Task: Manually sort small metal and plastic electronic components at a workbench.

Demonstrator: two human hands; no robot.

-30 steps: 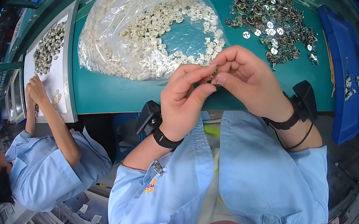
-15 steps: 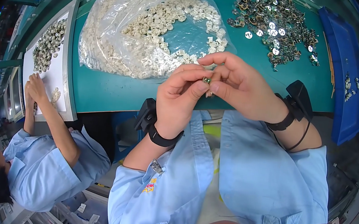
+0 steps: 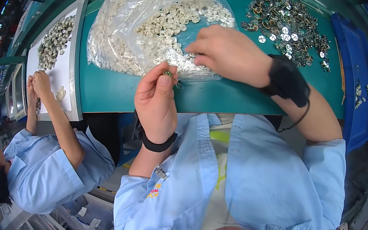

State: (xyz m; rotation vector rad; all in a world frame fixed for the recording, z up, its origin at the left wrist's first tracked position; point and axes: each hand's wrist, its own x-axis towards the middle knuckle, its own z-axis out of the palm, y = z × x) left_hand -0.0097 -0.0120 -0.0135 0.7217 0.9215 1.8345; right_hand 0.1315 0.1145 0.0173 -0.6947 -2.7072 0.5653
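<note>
My left hand [image 3: 156, 105] is closed near the table's front edge, its thumb and fingers pinching a small green and metal part [image 3: 167, 73]. To its right, my right hand [image 3: 228, 54] reaches over the small white plastic pieces [image 3: 181, 62] at the mouth of a clear plastic bag [image 3: 116, 33]. Thumb and fingers of that hand are apart, with no piece visible between them. One small dark part [image 3: 178, 84] lies on the green table just beside my left fingertips.
A heap of metal and green round parts [image 3: 286, 26] covers the back right. Beyond it stands a blue tray [image 3: 353, 67] with a few small pieces. At left, a co-worker's hands [image 3: 38, 84] work over a white tray [image 3: 67, 71] holding assembled-looking pieces.
My hands have separated. The left moved a little left with the small part in its pinch; the right let go and moved up over the white pieces.
</note>
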